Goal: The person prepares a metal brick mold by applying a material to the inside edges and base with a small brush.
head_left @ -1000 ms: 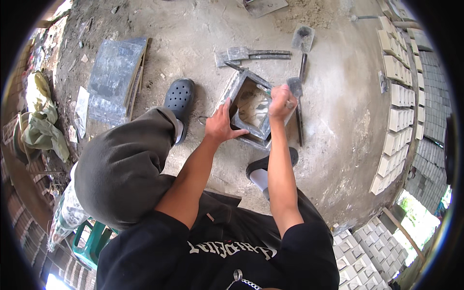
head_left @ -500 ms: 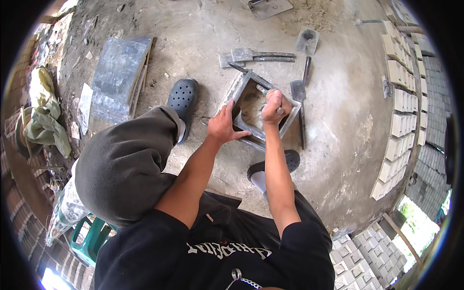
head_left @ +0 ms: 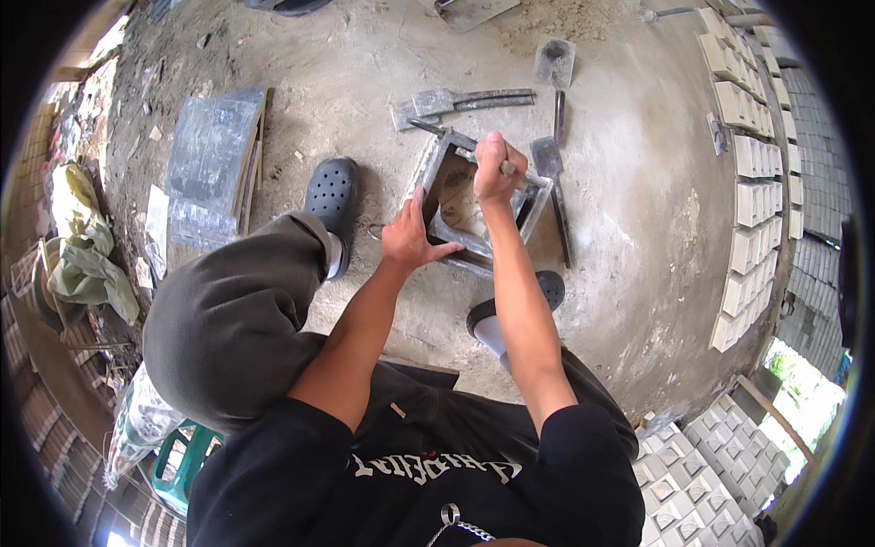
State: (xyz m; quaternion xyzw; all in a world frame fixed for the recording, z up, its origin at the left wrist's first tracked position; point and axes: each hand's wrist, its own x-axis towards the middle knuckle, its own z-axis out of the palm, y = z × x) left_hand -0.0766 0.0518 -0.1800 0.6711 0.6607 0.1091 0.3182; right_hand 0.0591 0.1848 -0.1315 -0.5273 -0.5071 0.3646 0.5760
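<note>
A square metal mould frame (head_left: 432, 167) stands on the floor between my feet, with grey-brown material (head_left: 460, 205) inside it. My left hand (head_left: 408, 237) rests on its near left corner, fingers spread along one side and thumb stretched along the other. Above the far side of the frame, my right hand (head_left: 497, 173) is closed in a fist round a tool with a rounded handle (head_left: 508, 168). The tool's working end is hidden by the fist and forearm. Beside the frame's right side lies a flat-bladed trowel-like tool (head_left: 549, 159).
Beyond the frame are flat tools with long handles (head_left: 492, 96) and a small square plate (head_left: 554, 62). Stacked boards (head_left: 211, 159) lie at the left. Rows of pale moulded blocks (head_left: 755, 157) line the right side. A green plastic stool (head_left: 182, 460) stands at the lower left.
My right fist has moved away from me and slightly left, toward the mould's far side, still gripping the tool. My left hand keeps its place on the corner. The whole view has shifted a little.
</note>
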